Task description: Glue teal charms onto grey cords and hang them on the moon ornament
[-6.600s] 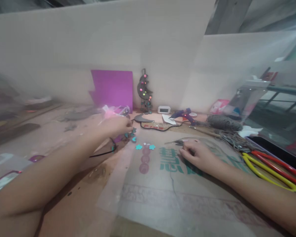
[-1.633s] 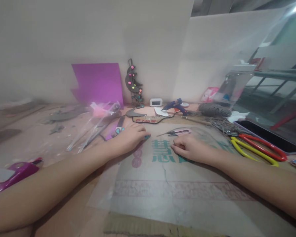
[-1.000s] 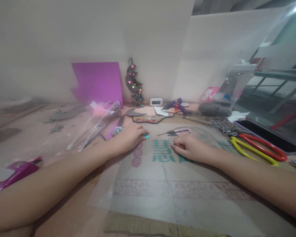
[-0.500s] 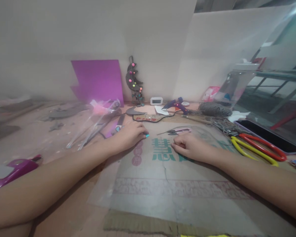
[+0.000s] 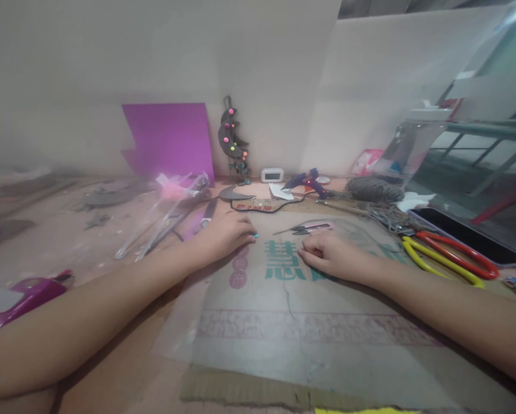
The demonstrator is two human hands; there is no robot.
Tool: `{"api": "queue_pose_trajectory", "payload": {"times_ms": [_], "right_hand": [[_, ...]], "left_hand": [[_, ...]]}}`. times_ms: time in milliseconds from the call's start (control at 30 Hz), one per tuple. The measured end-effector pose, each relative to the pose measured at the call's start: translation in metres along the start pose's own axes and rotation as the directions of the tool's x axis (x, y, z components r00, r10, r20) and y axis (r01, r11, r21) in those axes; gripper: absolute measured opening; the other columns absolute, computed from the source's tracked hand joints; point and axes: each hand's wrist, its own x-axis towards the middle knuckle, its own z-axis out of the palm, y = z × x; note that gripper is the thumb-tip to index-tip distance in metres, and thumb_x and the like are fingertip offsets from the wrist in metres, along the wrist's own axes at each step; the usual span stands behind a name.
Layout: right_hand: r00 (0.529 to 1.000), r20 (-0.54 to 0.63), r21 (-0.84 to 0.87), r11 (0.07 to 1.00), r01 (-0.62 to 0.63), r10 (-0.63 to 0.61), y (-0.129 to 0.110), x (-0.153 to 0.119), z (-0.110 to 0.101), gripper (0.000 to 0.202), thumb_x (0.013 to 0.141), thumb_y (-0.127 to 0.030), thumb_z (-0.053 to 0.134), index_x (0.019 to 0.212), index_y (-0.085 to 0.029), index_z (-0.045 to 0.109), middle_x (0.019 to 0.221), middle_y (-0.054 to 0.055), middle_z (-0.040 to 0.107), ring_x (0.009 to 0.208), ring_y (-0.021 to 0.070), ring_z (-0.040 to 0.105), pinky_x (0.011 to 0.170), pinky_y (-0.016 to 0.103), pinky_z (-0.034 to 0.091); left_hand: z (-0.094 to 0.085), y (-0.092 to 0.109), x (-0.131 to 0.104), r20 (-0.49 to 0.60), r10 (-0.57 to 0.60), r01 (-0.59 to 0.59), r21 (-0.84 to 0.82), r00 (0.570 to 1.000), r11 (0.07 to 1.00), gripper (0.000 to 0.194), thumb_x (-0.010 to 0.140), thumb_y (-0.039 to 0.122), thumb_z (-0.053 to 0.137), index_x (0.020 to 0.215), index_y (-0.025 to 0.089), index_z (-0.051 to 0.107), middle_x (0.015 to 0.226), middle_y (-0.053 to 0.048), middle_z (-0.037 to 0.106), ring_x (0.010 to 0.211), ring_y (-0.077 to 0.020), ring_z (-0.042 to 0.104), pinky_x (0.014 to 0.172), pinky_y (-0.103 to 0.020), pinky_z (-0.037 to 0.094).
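My left hand (image 5: 228, 234) rests at the upper left of a printed cardboard sheet (image 5: 258, 299) under clear plastic. Its fingers are bent together around a small turquoise thing (image 5: 255, 235) at the fingertips, too small to name. On the green printed characters lies my right hand (image 5: 322, 252), curled closed; nothing shows in it, and its inner side is hidden. Just beyond the right hand are small thread snips (image 5: 312, 229). A dark grey crescent (image 5: 236, 195) lies behind the left hand.
Behind stand a purple card (image 5: 172, 141), a decorated moon ornament (image 5: 232, 138) and a small clock (image 5: 272, 175). A glue gun (image 5: 307, 183), grey yarn (image 5: 372, 190), red-and-yellow-handled scissors (image 5: 456, 256) and a phone (image 5: 469, 233) lie right. A purple tool (image 5: 34, 296) is left.
My left fingers have shifted slightly, and less of the turquoise thing shows. My right hand has stayed in place.
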Motion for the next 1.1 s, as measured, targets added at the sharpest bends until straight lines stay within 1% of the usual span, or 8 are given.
{"api": "queue_pose_trajectory", "payload": {"times_ms": [133, 333, 433, 600, 733, 867, 967, 1100], "right_hand": [[1.0, 0.0, 0.013, 1.0, 0.002, -0.002, 0.001, 0.0, 0.001, 0.032, 0.086, -0.023, 0.048, 0.059, -0.02, 0.032, 0.055, -0.004, 0.037, 0.053, 0.0108, 0.034, 0.056, 0.025, 0.024], [1.0, -0.009, 0.01, 1.0, 0.0, 0.0, 0.001, 0.0, 0.002, 0.033, 0.086, -0.023, 0.049, 0.059, -0.02, 0.032, 0.056, -0.004, 0.037, 0.054, 0.011, 0.034, 0.057, 0.025, 0.024], [1.0, -0.007, 0.011, 1.0, -0.025, 0.025, -0.002, -0.001, 0.002, 0.033, 0.087, -0.025, 0.049, 0.058, -0.02, 0.034, 0.055, -0.004, 0.038, 0.054, 0.0109, 0.035, 0.056, 0.026, 0.023], [0.977, -0.156, 0.058, 0.988, -0.14, 0.148, -0.002, 0.0, -0.011, 0.039, 0.092, -0.039, 0.047, 0.059, -0.02, 0.039, 0.056, -0.003, 0.042, 0.054, 0.0111, 0.037, 0.056, 0.026, 0.025], [0.923, -0.279, 0.078, 0.964, -0.253, 0.265, 0.013, 0.001, -0.031, 0.033, 0.093, -0.039, 0.048, 0.067, -0.019, 0.053, 0.062, -0.001, 0.054, 0.06, 0.0138, 0.048, 0.059, 0.026, 0.034], [0.91, -0.333, 0.061, 0.968, -0.243, 0.249, 0.033, 0.002, -0.029, 0.018, 0.09, -0.03, 0.053, 0.092, -0.017, 0.066, 0.089, 0.007, 0.069, 0.081, 0.0205, 0.062, 0.075, 0.033, 0.047], [0.94, -0.299, -0.045, 0.982, -0.185, 0.163, 0.039, 0.002, -0.015, 0.031, 0.09, -0.031, 0.056, 0.117, -0.016, 0.064, 0.119, 0.013, 0.067, 0.109, 0.0272, 0.061, 0.095, 0.042, 0.047], [0.964, -0.219, -0.102, 0.979, -0.176, 0.151, 0.04, 0.003, -0.004, 0.037, 0.093, -0.031, 0.055, 0.126, -0.015, 0.061, 0.126, 0.013, 0.065, 0.115, 0.0278, 0.06, 0.099, 0.043, 0.047]], "left_hand": [[-0.001, 0.002, -0.001, -0.03, -0.005, 0.007, 0.052, 1.0, 0.999, 0.03, 0.097, 0.025, 0.048, 0.089, 0.016, 0.074, 0.093, -0.009, 0.073, 0.091, -0.022, 0.064, 0.09, -0.036, 0.043], [-0.006, 0.011, -0.004, -0.128, -0.178, 0.182, 0.026, 0.976, 0.983, 0.03, 0.097, 0.027, 0.043, 0.091, 0.015, 0.07, 0.092, -0.009, 0.073, 0.09, -0.0232, 0.064, 0.082, -0.035, 0.045], [-0.007, 0.016, -0.004, -0.106, -0.217, 0.215, -0.025, 0.971, 0.976, 0.03, 0.097, 0.03, 0.044, 0.089, 0.016, 0.068, 0.09, -0.008, 0.072, 0.085, -0.0225, 0.064, 0.076, -0.033, 0.045], [-0.005, 0.022, -0.005, -0.034, -0.27, 0.255, -0.231, 0.962, 0.939, 0.028, 0.095, 0.036, 0.048, 0.088, 0.019, 0.069, 0.09, -0.005, 0.073, 0.084, -0.0216, 0.065, 0.074, -0.032, 0.045], [-0.003, 0.027, -0.007, 0.044, -0.343, 0.326, -0.441, 0.938, 0.836, 0.027, 0.093, 0.038, 0.049, 0.096, 0.022, 0.07, 0.099, -0.003, 0.074, 0.091, -0.0214, 0.066, 0.08, -0.031, 0.047], [0.001, 0.033, -0.008, 0.092, -0.415, 0.393, -0.555, 0.905, 0.734, 0.027, 0.09, 0.041, 0.051, 0.093, 0.022, 0.071, 0.095, -0.001, 0.075, 0.087, -0.0206, 0.067, 0.076, -0.029, 0.049], [0.003, 0.037, -0.007, 0.113, -0.464, 0.432, -0.599, 0.879, 0.674, 0.028, 0.089, 0.044, 0.053, 0.09, 0.021, 0.07, 0.089, 0.0, 0.075, 0.081, -0.0194, 0.067, 0.068, -0.027, 0.048], [0.002, 0.041, -0.005, 0.095, -0.44, 0.404, -0.599, 0.893, 0.691, 0.027, 0.09, 0.043, 0.052, 0.088, 0.022, 0.069, 0.087, 0.002, 0.074, 0.081, -0.0185, 0.066, 0.069, -0.025, 0.048]]}}
